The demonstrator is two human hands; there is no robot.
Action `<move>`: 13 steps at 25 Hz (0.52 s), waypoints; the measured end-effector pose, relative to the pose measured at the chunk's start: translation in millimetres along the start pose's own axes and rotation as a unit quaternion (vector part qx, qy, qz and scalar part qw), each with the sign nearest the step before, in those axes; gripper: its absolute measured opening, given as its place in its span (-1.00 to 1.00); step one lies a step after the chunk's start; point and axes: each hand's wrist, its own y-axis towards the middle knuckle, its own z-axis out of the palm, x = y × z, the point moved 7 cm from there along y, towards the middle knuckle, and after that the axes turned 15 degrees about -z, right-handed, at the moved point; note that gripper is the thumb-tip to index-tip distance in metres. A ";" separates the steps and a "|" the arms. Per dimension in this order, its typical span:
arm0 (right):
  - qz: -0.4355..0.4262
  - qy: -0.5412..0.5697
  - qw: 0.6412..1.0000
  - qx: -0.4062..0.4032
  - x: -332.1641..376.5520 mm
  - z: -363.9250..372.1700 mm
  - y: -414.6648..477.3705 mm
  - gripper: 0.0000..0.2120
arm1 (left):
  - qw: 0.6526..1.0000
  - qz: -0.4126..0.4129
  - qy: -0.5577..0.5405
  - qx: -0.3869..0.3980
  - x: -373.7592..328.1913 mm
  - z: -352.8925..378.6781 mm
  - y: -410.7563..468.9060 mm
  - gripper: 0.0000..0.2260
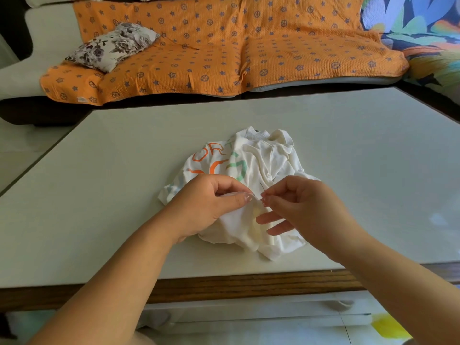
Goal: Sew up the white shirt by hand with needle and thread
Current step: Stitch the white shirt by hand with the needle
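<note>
Brightness: bright, even daylight across the table (99, 195).
Glare: a pale sheen on the tabletop far right of the right hand (306, 207).
Shadows: soft and faint under the left hand (209, 202) and the shirt (268, 158).
Distortion: wide-angle bowing; the table edges and the sofa (224, 46) curve, far beyond the hands.
Focus: the needle (262, 187) just above the right fingertips is thin and barely resolved; the floor (249, 332) below the wrists is smeared.

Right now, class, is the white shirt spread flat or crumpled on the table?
Crumpled. The white shirt lies bunched in a heap on the table, its printed letters creased and partly hidden by folds.
</note>
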 end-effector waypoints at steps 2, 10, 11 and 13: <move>-0.007 -0.024 0.999 0.020 0.1 0.7 -0.6 -0.92 | 1.000 -0.004 -0.001 0.000 0.9 -1.2 -0.3 -0.94; -0.020 -0.075 0.997 0.025 1.0 -5.3 0.2 -0.79 | 1.000 -0.008 0.001 -0.004 -1.7 -2.0 -2.8 -0.92; -0.018 -0.081 0.996 0.029 1.4 -5.6 0.1 -0.79 | 1.000 -0.009 0.001 -0.004 -1.7 -2.0 -2.9 -0.92; -0.016 -0.089 0.995 0.040 3.0 -4.7 -0.6 -0.80 | 1.000 -0.010 -0.003 -0.002 -1.4 -1.4 -2.7 -0.91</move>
